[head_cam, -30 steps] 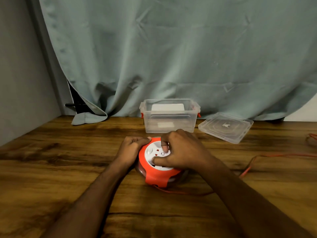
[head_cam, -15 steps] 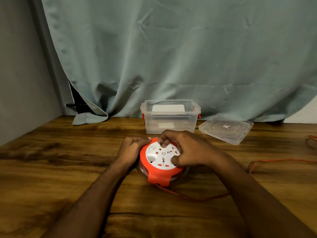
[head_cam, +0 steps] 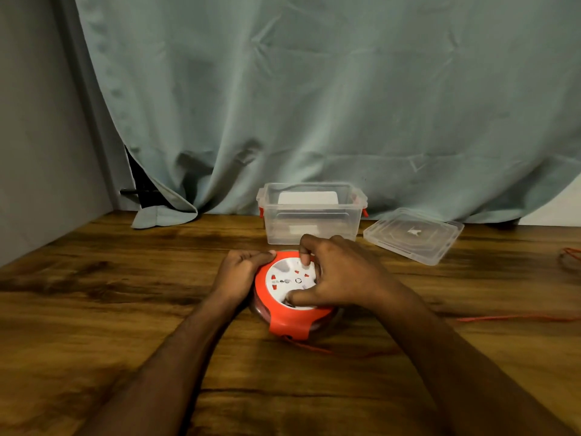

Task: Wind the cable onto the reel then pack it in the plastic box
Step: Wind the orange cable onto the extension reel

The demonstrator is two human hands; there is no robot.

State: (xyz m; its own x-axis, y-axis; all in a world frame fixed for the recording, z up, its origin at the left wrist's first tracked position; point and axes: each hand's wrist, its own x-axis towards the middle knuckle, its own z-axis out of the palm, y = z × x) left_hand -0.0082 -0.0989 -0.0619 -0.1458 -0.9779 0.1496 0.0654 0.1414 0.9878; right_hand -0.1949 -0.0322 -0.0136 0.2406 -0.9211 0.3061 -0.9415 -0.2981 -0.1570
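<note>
An orange cable reel (head_cam: 290, 322) with a white socket face lies flat on the wooden table (head_cam: 94, 294). My left hand (head_cam: 240, 273) grips its left rim. My right hand (head_cam: 341, 273) lies over the white face, thumb and fingers pressed on it. A thin orange cable (head_cam: 515, 317) leaves the reel's front, passes under my right forearm and runs off to the right. The clear plastic box (head_cam: 311, 215) stands open just behind the reel.
The box's clear lid (head_cam: 413, 234) lies flat to the right of the box. More orange cable (head_cam: 570, 258) shows at the right edge. A grey-green curtain (head_cam: 314, 105) hangs behind the table, and a grey wall closes the left side.
My right hand has turned the white face round, its fingers shifting across it. The loose cable on the right has been drawn in and lies straighter. My left hand has stayed on the rim.
</note>
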